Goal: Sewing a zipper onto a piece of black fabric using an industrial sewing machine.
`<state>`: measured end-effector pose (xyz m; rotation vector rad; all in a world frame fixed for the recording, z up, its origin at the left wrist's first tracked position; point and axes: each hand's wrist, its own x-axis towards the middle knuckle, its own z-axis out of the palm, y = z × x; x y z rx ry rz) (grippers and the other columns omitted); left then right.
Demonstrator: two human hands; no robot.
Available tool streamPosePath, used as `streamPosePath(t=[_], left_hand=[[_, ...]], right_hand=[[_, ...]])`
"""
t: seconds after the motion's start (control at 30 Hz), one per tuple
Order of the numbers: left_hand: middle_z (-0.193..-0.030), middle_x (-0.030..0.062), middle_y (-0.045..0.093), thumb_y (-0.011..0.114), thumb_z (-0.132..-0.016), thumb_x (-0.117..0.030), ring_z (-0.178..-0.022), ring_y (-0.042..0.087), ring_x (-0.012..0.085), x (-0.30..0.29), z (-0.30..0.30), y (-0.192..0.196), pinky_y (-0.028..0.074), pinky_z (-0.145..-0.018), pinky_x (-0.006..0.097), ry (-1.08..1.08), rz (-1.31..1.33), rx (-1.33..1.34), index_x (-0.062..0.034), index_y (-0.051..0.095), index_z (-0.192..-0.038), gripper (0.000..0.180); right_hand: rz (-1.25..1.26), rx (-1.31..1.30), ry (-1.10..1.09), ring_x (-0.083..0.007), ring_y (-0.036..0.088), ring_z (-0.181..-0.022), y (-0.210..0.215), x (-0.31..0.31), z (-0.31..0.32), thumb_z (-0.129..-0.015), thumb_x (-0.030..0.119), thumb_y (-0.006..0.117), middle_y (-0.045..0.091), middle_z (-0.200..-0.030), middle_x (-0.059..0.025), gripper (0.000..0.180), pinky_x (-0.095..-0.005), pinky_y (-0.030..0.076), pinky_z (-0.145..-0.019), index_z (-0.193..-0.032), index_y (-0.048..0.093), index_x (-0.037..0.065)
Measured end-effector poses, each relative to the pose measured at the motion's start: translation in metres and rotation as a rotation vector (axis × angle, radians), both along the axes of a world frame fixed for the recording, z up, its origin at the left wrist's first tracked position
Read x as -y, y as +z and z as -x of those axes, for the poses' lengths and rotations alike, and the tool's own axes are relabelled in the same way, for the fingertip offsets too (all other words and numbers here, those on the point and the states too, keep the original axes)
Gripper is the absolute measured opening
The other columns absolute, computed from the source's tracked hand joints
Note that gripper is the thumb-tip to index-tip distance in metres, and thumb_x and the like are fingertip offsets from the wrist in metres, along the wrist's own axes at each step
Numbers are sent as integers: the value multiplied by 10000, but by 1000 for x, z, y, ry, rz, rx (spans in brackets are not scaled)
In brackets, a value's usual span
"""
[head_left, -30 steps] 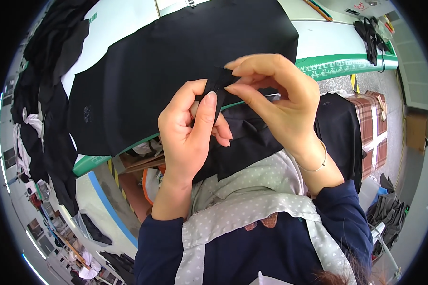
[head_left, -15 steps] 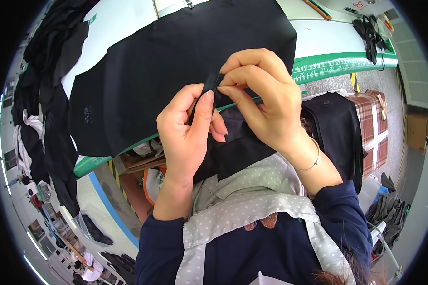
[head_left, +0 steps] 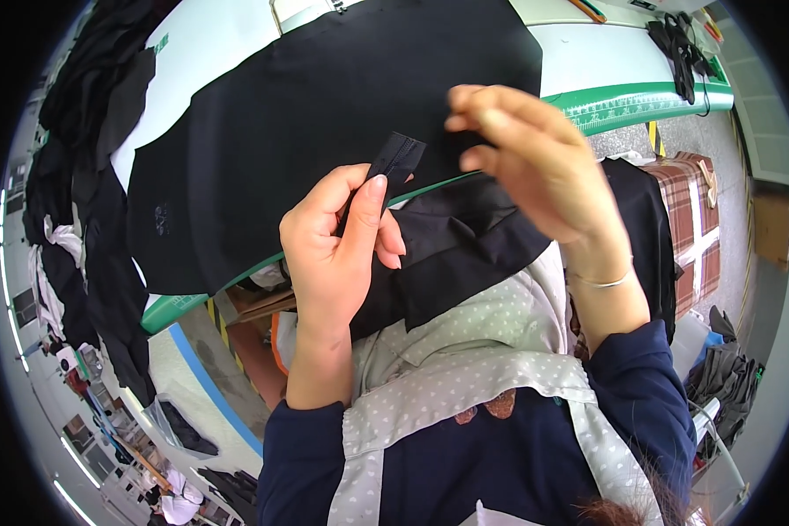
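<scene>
Between the thumb and fingers of my left hand is the end of a black zipper, a flat dark strip with a ridged line along its middle. Its free end points up and to the right, and its lower part is hidden by my hand. My right hand is raised to the right, apart from the zipper and slightly blurred, with fingers spread and nothing visible in them. Behind both hands a large black fabric panel lies on the table. More black fabric rests over my lap.
A green edge with ruler markings runs along the white table. Black cables lie at the far right. Black garments hang at left. A plaid-covered box stands at right, beside folded black cloth.
My right hand has let go of the zipper and moved away to the right, its fingers spreading. My left hand keeps its pinch, and the zipper's end now shows above it.
</scene>
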<state>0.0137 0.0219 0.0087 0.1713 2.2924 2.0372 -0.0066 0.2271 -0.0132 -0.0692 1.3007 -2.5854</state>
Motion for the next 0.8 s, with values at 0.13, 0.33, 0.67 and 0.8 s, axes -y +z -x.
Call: streamPosePath(t=[0.13,0.33,0.67,0.8], left_hand=[[-571,35,599,561,-1009,-91,-456,542,60,2,2,2,409,-439,188,-24,-71,31,46,665,-956,180],[-573,33,601,563,-1006,-95,-455,539,55,-8,5,0,407,-435,188,-71,-82,72,44,665,-944,183],[-580,23,605,586,-986,-71,-460,555,58,-12,-4,5,429,-425,191,-65,-26,63,49,671,-987,147],[-573,30,574,553,-1006,-77,-432,513,64,-13,-5,7,385,-409,188,-62,-9,37,67,658,-1022,180]], right_hand=[[-209,-427,138,-131,596,-833,11,-75,-1,-961,241,620,660,-954,-101,269,-285,458,-680,-905,687,-14],[-1348,-589,-286,-208,670,-912,35,-64,-21,-765,36,760,689,-973,-68,140,-281,503,-738,-875,677,9],[-973,-842,-374,-212,616,-729,16,10,4,-698,42,805,655,-777,-29,163,-317,465,-659,-814,694,67],[-953,-816,-352,-211,606,-727,14,11,3,-705,50,803,654,-771,-32,148,-319,464,-663,-808,698,72]])
